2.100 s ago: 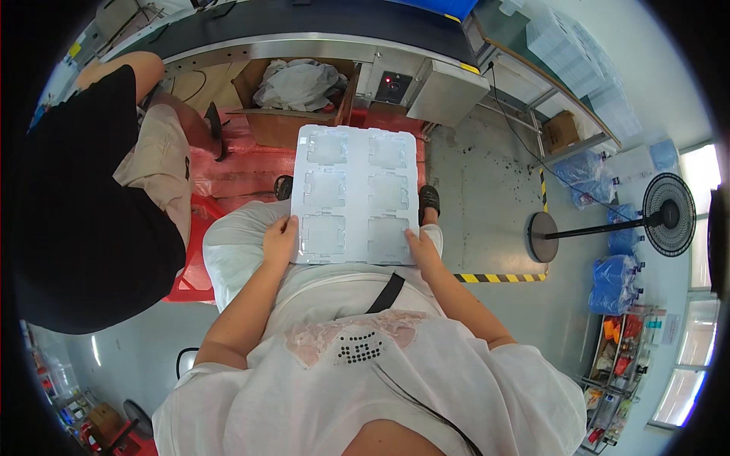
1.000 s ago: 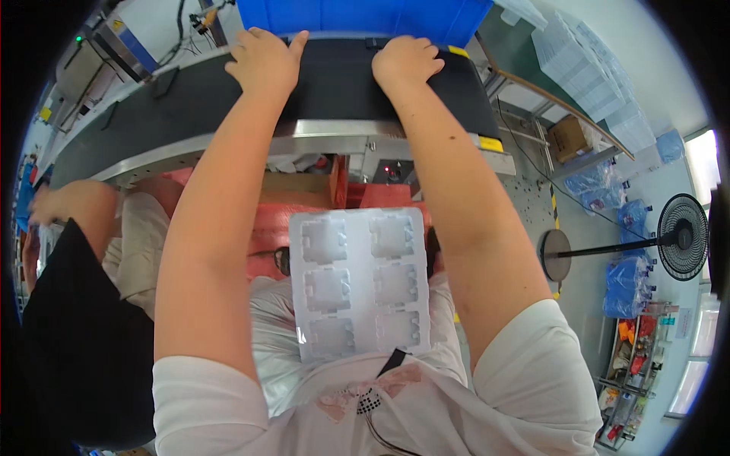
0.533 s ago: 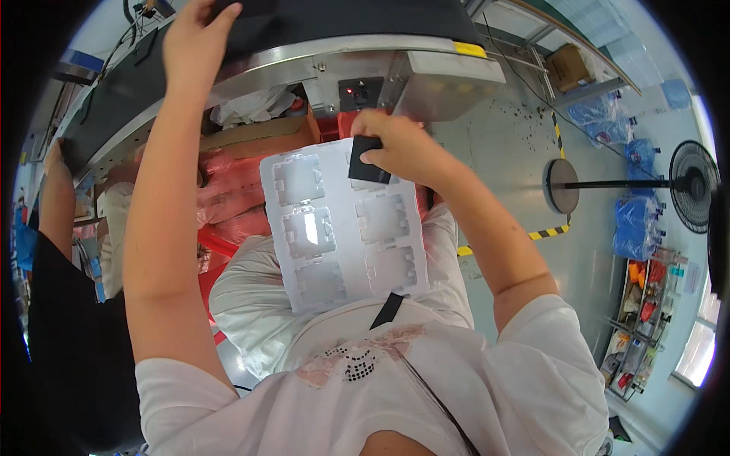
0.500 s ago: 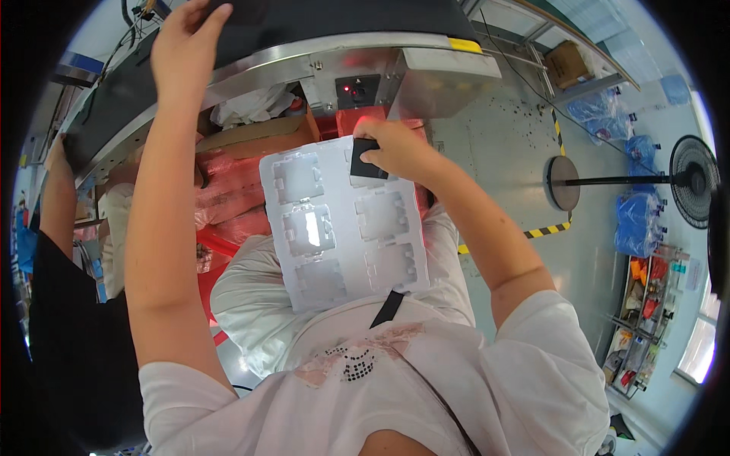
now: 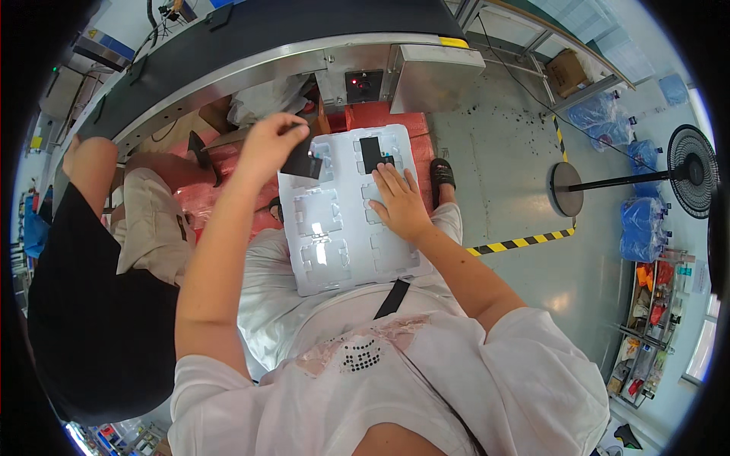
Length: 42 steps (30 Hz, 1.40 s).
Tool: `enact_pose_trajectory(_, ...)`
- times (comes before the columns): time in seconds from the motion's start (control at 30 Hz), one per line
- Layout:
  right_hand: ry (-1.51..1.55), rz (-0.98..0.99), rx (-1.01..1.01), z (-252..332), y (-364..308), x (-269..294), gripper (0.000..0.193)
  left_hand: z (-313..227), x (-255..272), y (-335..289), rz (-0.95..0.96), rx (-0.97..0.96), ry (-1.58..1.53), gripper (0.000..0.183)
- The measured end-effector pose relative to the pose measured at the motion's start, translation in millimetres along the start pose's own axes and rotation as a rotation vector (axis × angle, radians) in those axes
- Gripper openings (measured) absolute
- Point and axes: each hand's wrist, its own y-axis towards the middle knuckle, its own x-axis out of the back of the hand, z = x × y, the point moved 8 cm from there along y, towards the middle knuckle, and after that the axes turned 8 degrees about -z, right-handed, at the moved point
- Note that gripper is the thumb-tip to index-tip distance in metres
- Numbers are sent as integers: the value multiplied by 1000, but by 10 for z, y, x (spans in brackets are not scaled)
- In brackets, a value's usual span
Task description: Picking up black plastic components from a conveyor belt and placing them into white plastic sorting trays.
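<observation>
A white moulded plastic tray with several square recesses rests on my lap. In its far right recess lies a flat black piece with a small greenish detail at its edge. My right hand is open over the tray's right side, fingers stretched out, fingertips at the near edge of that piece. My left hand is closed on a second flat black part, pinched at its top. This part is tilted above the far left recess and partly covers it. Its exact kind cannot be made out.
A black conveyor belt with a metal side runs across the far side; a few dark flat pieces lie on it. Red wrapped bundles sit below. A co-worker in black sits at left. A fan stands at right.
My left hand has come down from the conveyor to the tray with a black part. My right hand has let go of its black piece in the far right recess and opened.
</observation>
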Motion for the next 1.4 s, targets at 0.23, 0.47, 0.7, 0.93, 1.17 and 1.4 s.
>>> enact_pose_trajectory(0.23,-35,29,0,17,-13,-53,55,810,-514,-345,-175,-109,797,56)
enact_pose_trajectory(0.47,-44,33,-30,5,-2,7,56,549,-632,-787,-6,-479,698,46)
enact_pose_trajectory(0.7,-82,70,-22,31,1,-17,58,650,-620,-654,-52,-520,925,42)
enact_pose_trajectory(0.93,61,-17,-46,73,234,199,46,661,-586,-631,-115,-490,831,32)
enact_pose_trajectory(1.17,79,-875,196,141,2229,2016,21,-476,63,-426,-418,-668,399,15)
enact_pose_trajectory(1.4,-101,-327,-403,-890,3350,1456,37,-1684,662,914,-1085,-731,780,24)
